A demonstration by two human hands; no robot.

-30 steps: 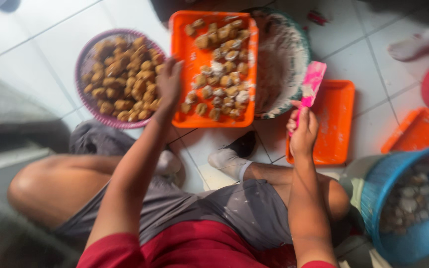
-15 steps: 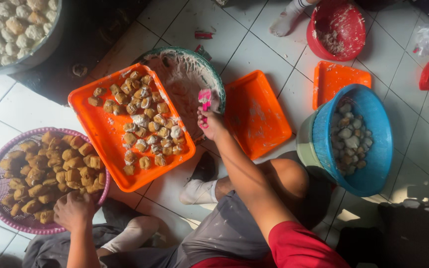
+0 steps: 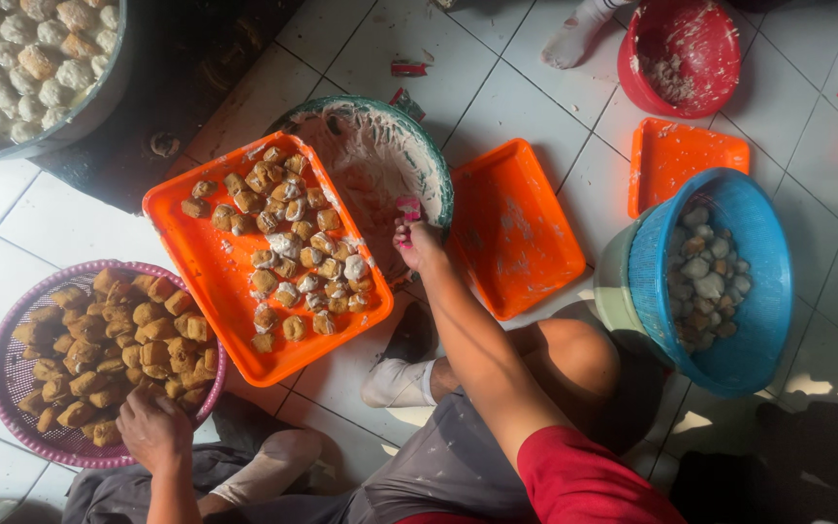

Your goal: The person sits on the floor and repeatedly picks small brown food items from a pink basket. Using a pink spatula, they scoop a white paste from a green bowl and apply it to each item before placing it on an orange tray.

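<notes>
Head view, pink scraper (image 3: 407, 208) pinched in right fingers (image 3: 409, 233), over bowl (image 3: 370, 155)

Tray (image 3: 208, 254) lies between basket (image 3: 12, 361) and bowl (image 3: 435, 172)

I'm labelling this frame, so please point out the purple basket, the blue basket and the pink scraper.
purple basket (image 3: 4, 388): head view, on its left rim.
blue basket (image 3: 763, 291): head view, on its inner right wall.
pink scraper (image 3: 407, 207): head view, on the part showing above the right hand (image 3: 417, 243).
</notes>
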